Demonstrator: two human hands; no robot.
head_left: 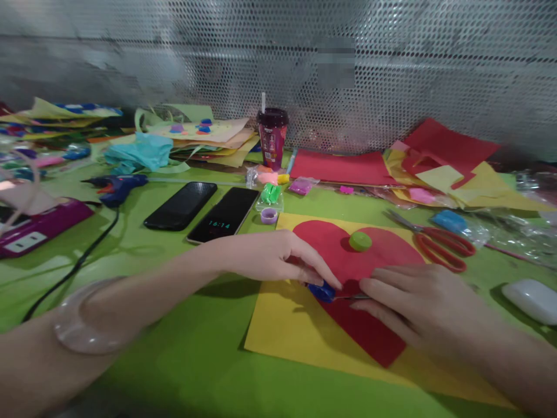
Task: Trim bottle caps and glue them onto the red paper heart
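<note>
A red paper heart (343, 261) lies on a yellow paper sheet (270, 325) on the green table. My left hand (278, 258) reaches over the heart's left edge, its fingertips closed on a small dark blue round piece (322, 291). My right hand (413, 296) is above the heart's right side, fingers pinched on a thin metal tool (354, 298). The tool's tip points left and meets the blue piece, though whether it goes in is hard to see. On the heart's upper part sits a green round piece (360, 241), like a cap or coil.
Red-handled scissors (439, 241) and a white case (533, 299) lie to the right. Two phones (226, 215), a purple ring (268, 216) and a blue glue gun (117, 188) are on the left. A drink cup (272, 139) stands behind, among papers and clay packets.
</note>
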